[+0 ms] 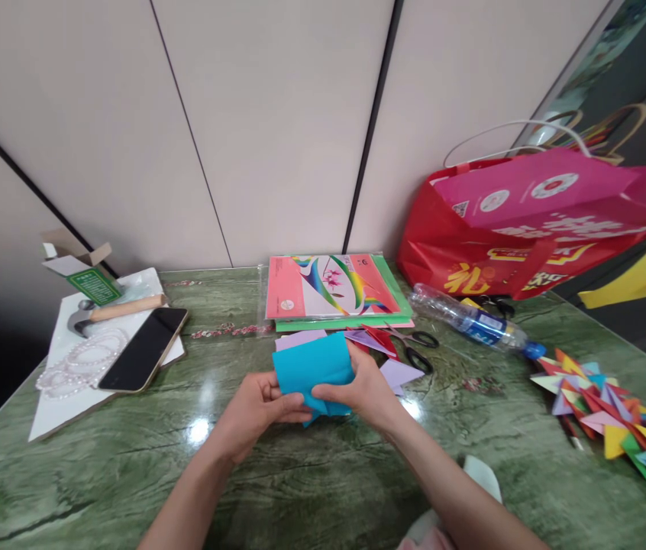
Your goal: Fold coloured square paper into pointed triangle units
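A folded sheet of blue paper (312,367) is held up above the green marbled table (254,489) between both hands. My left hand (263,405) pinches its lower left edge, thumb in front. My right hand (360,386) grips the right side, with the thumb pressed on the front face and the fingers behind. A loose blue flap hangs at the bottom edge. Just behind the hands lie purple paper pieces (397,374), a red folded piece (380,341) and black-handled scissors (419,350), partly hidden by the blue paper and my right hand.
A pack of coloured paper (331,286) lies by the wall. To the right are a plastic bottle (475,321), a red gift bag (506,229) and a colourful folded-paper piece (615,420). On the left a phone (144,350), a hammer (122,308) and beads (82,363) rest on a white board.
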The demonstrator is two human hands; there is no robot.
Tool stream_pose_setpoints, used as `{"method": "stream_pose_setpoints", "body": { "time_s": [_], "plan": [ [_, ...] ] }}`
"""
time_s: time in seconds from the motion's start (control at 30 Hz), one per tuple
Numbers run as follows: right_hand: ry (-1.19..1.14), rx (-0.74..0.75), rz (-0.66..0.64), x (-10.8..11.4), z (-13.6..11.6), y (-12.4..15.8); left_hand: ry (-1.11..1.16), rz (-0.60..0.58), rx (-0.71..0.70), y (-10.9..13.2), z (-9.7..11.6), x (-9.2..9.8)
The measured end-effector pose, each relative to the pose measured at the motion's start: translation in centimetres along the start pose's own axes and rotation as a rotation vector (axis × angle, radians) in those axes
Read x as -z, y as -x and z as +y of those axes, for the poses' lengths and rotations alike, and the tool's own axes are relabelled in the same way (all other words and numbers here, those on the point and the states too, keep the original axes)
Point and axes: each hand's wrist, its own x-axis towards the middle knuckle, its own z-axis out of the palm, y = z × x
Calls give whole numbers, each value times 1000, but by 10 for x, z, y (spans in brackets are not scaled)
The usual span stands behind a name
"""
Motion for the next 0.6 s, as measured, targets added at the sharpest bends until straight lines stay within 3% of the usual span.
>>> {"method": "stream_pose_setpoints", "body": {
  "time_s": [0.33, 0.6],
  "plan": [
    [15, 25, -64, 0, -4, -1, -26, -90, -17, 1, 1, -2],
    [176, 70, 26, -2, 5, -1, -90, -26, -36, -2, -1, -5]
  ]
}}
